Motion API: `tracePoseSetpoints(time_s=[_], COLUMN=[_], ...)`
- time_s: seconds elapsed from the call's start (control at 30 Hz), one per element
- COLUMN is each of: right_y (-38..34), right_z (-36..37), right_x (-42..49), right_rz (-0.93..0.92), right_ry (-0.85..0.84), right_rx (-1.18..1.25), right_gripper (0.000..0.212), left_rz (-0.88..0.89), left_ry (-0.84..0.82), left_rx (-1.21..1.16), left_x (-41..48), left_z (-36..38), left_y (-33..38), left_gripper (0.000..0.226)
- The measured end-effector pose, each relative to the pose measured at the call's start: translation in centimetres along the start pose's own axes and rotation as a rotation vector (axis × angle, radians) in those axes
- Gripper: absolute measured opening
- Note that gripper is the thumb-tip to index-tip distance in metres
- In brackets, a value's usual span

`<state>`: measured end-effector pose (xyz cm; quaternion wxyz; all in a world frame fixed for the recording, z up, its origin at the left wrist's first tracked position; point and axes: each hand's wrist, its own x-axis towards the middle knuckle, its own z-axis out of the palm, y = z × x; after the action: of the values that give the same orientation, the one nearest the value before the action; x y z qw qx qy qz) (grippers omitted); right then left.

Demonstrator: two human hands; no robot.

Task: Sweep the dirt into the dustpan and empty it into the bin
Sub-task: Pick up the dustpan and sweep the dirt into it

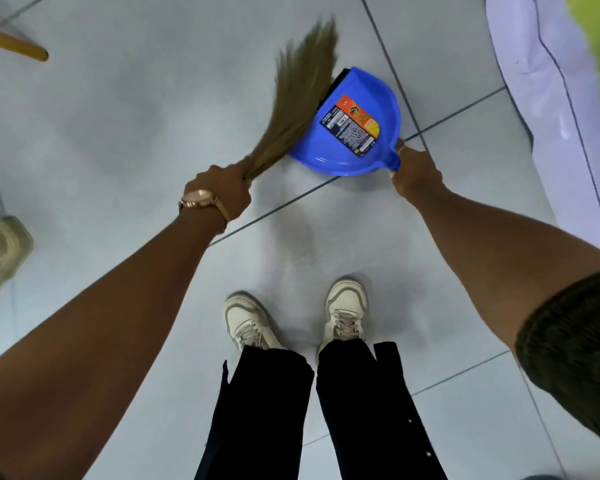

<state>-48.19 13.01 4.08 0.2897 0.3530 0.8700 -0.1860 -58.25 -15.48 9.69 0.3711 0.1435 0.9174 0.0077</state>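
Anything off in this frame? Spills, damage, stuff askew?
One oddity: the blue dustpan still has its retail label stuck inside the pan, where dirt would land. Otherwise the left hand grips the broom, the right hand holds the dustpan handle. No spill or damage visible.
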Motion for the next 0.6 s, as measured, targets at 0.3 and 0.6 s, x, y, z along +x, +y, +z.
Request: tracePoseSetpoints(time_s=[0.3, 0.6], right_y=[-0.6, -1.7], right_z=[2.5, 5.1], right_x=[-0.3, -2.6], right_rz=[0.061, 0.209], right_ry=[-0.007, -0.096], right_rx=[-0.004, 0.092], right_gripper=[0.055, 0.058], left_rz=[0.024, -0.176], left_ry=[0.029, 0.134], left_rx=[-0.037, -0.201], left_x=[-10.2, -14.5], left_z=[2.2, 2.2], left_y=[2.2, -0.3], left_gripper=[0.055, 0.056])
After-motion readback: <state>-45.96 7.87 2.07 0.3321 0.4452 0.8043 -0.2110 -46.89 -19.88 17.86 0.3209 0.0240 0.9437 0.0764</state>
